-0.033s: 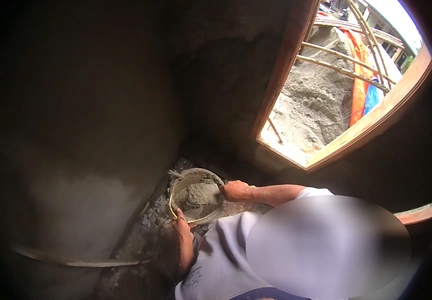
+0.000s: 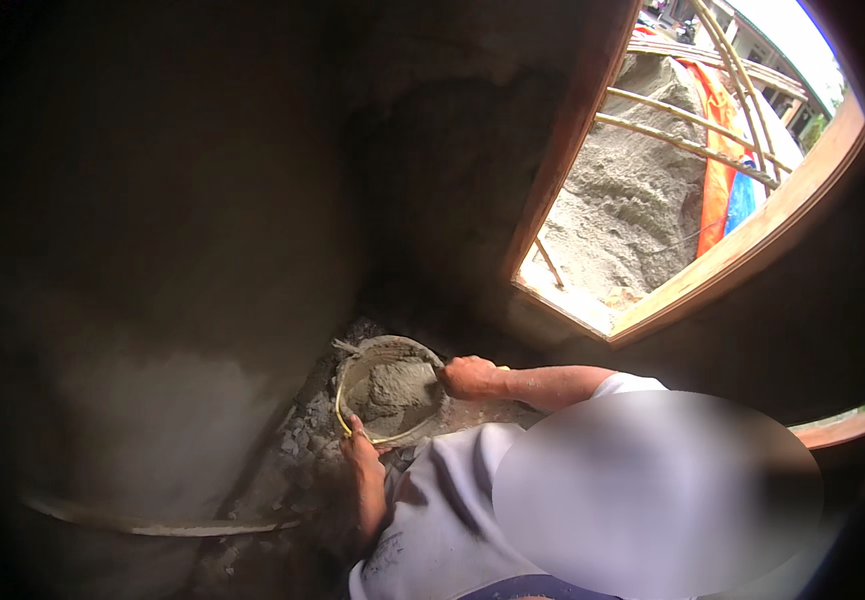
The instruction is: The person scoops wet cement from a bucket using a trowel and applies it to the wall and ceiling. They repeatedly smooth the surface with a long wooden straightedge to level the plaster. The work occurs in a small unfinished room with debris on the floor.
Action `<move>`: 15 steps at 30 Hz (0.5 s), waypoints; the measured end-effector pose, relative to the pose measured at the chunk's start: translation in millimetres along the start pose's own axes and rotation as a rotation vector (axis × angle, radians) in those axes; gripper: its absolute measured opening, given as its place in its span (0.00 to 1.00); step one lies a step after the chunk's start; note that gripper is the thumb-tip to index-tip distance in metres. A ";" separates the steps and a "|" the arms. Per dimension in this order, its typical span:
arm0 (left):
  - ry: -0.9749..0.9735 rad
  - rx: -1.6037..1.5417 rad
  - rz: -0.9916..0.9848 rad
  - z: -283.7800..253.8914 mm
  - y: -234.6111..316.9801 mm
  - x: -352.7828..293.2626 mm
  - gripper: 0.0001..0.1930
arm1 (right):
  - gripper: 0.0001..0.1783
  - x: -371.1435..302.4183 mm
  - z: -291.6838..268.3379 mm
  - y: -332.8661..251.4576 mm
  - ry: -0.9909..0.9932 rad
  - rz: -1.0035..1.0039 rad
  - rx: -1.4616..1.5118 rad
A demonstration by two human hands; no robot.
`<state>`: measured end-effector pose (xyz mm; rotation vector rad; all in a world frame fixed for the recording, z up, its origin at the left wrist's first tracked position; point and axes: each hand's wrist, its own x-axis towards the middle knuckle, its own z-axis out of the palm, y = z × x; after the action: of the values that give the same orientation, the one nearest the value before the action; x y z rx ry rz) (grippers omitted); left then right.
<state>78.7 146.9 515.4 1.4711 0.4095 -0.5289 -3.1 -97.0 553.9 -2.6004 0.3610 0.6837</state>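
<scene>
A round bucket (image 2: 393, 441) with a pale rim and a yellow edge stands low in the corner, grey wet mortar (image 2: 400, 388) heaped inside it. My left hand (image 2: 363, 452) grips its near-left rim, thumb on top. On the right side, my right hand (image 2: 468, 378) is closed in a fist at the rim, around what looks like a trowel. Only the yellowish butt of the trowel handle (image 2: 504, 369) shows behind the fist; its blade cannot be made out against the mortar.
Rubble (image 2: 298, 440) lies around the bucket by the dark wall (image 2: 153, 400). A pale curved strip (image 2: 173, 527) runs at lower left. At upper right, a wooden window frame (image 2: 743, 270) opens onto a sand heap (image 2: 633, 190), poles and an orange tarp (image 2: 721, 150).
The mortar lump in the bucket has changed shape slightly. Both hands keep their places at the bucket, and the view has shifted a little.
</scene>
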 end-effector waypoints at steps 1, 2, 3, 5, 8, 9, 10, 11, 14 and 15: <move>-0.005 0.001 0.000 1.3 -2.9 18.1 0.25 | 0.16 7.2 -21.7 -3.7 0.010 -0.012 -0.037; -0.010 0.002 0.000 3.2 -5.6 35.6 0.25 | 0.16 9.8 -42.8 -8.6 0.034 -0.025 -0.041; -0.014 0.005 -0.003 7.5 -7.6 44.6 0.25 | 0.15 7.5 -63.5 -14.7 0.055 -0.038 -0.042; 0.002 0.019 -0.051 8.0 2.8 54.5 0.24 | 0.15 3.3 -112.8 -40.5 0.075 -0.223 -0.039; 0.088 -0.032 -0.091 5.7 12.6 71.4 0.23 | 0.16 6.4 -179.9 -82.0 0.074 -0.607 0.012; 0.068 0.007 -0.146 3.2 17.1 81.1 0.22 | 0.16 10.4 -200.7 -92.6 0.071 -0.750 0.034; 0.042 0.049 -0.202 -2.0 15.4 91.3 0.24 | 0.17 15.0 -218.1 -98.1 -0.037 -0.726 0.163; 0.017 0.092 -0.258 -6.3 14.1 101.5 0.29 | 0.17 20.5 -234.7 -102.7 -0.145 -0.701 0.292; -0.007 0.070 -0.139 -13.4 19.0 110.5 0.26 | 0.17 45.9 -277.8 -95.6 -0.419 -0.359 0.787; -0.005 0.081 -0.113 -15.9 20.9 116.9 0.26 | 0.18 64.9 -291.4 -77.0 -0.393 -0.305 0.833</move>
<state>187.5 153.2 465.5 1.5306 0.4739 -0.6451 196.9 -173.3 775.8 -1.6439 0.0835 0.7153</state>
